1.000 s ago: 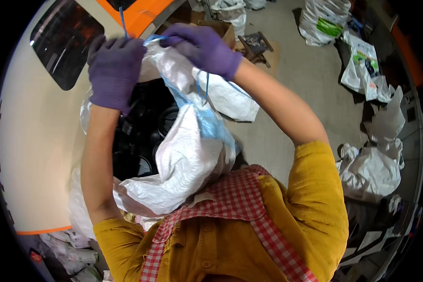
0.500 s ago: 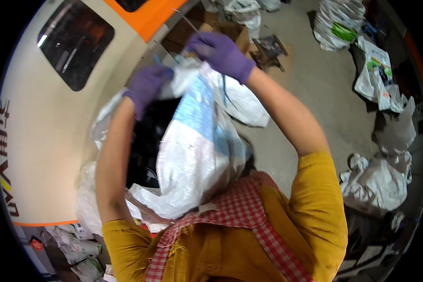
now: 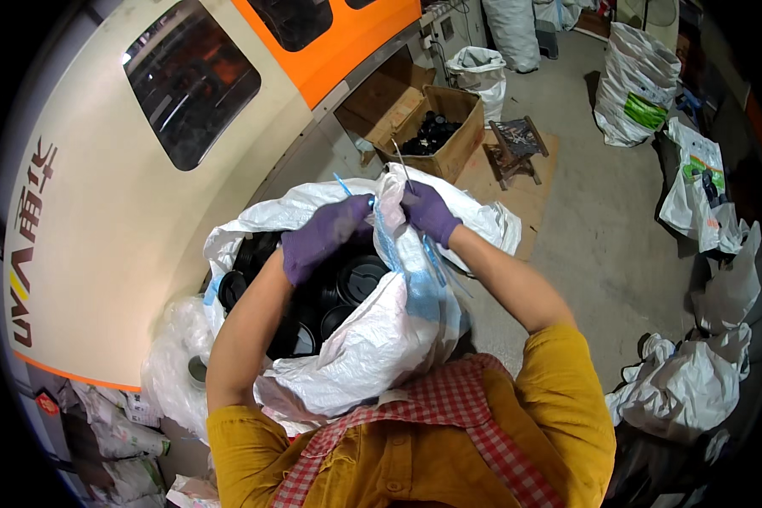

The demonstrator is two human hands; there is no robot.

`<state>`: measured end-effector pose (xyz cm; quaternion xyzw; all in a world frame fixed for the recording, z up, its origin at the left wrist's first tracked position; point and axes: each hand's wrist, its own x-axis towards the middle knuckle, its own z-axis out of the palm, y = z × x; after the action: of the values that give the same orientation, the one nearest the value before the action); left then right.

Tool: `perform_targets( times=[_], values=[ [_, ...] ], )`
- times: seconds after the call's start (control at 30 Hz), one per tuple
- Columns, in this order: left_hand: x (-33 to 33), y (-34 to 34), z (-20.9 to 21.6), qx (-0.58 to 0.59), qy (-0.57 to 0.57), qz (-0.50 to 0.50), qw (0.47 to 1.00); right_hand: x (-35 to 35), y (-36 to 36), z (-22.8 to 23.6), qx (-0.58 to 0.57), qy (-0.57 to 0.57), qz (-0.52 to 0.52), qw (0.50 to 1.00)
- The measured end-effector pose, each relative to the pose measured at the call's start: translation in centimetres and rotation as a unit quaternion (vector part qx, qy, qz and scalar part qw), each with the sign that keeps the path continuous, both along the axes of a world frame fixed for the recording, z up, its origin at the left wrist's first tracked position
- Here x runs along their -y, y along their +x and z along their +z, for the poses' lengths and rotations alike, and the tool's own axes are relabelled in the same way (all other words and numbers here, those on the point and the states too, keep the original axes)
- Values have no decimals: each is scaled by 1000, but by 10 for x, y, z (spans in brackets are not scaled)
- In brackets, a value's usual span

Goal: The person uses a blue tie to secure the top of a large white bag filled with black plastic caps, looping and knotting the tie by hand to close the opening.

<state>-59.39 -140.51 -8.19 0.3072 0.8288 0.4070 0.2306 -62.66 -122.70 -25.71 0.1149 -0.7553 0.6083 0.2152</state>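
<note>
A large white woven sack with a blue band stands open in front of me, full of round black plastic lids. My left hand, in a purple glove, is closed on the gathered rim of the sack. My right hand, gloved alike, is closed at the other side of this gather. From its fingers a long thin metal needle points up. Blue plastic twine hangs below the right hand, and a short blue end sticks up by the left. The fingertips are partly hidden by the sack.
A cream and orange machine stands at the left. Beyond the sack are a cardboard box of black parts and a small stool. More white sacks line the right side. Clear plastic film lies beside the machine.
Both hands have come down and nearer to each other at the sack's rim. The sack's mouth shows wider, with more black lids visible. My view has shifted, bringing the cardboard box into sight.
</note>
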Motion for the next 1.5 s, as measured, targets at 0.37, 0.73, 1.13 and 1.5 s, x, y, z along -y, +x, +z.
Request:
perform_targets(
  times=[0.37,0.73,1.13,1.5],
  values=[
    [-23,11,-44,-271,-161,96,944,49,33,13,86,-119,-34,989],
    [-15,-26,-49,-250,-67,101,961,3,133,40,-94,70,12,993],
    [-47,-15,-42,-290,-331,-108,892,-9,109,85,-214,286,-42,933],
    [1,13,-22,-219,-206,-113,947,10,85,62,71,43,28,996]
  ],
)
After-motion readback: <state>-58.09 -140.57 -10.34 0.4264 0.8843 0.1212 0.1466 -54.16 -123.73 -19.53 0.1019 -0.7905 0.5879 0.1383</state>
